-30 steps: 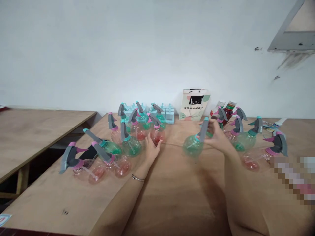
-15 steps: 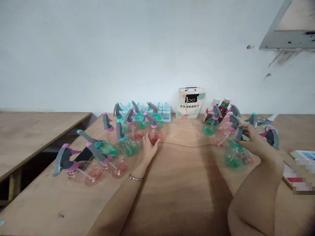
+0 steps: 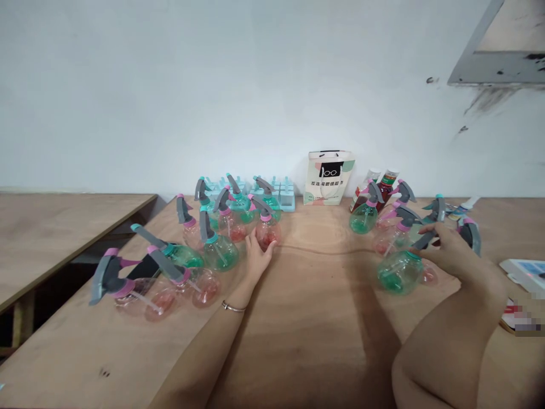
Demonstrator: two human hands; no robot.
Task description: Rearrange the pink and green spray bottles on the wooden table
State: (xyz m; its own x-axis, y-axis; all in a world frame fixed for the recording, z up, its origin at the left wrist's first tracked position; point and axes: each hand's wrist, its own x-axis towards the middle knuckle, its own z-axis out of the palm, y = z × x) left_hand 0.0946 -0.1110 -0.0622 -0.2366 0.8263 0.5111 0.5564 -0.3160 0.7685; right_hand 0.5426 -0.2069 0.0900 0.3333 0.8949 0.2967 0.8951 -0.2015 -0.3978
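Observation:
My left hand point(image 3: 258, 257), with a bracelet at its wrist, is curled against the lower side of a pink spray bottle point(image 3: 269, 227) that stands upright on the table. Its thumb is at the front; the other fingers are partly hidden behind. At the right, my right hand point(image 3: 449, 250) grips the grey trigger head of a green-tinted spray bottle point(image 3: 398, 272), whose body tilts to the left. Behind that one stands a pink spray bottle point(image 3: 385, 241). Several more pink and green spray bottles, including a green one point(image 3: 221, 253), crowd the table left of my left hand.
Light blue ice-pop molds point(image 3: 287, 199) line the back by the wall. A paper bag point(image 3: 327, 184) stands at back centre, beside bottles of red sauce point(image 3: 386, 184). A white box point(image 3: 525, 274) lies at the right. The wooden table point(image 3: 306, 318) has a gap at its left edge.
My right hand has moved slightly right and down, tipping the green spray bottle's head to the right and its body leftward. My left hand stays at the pink bottle.

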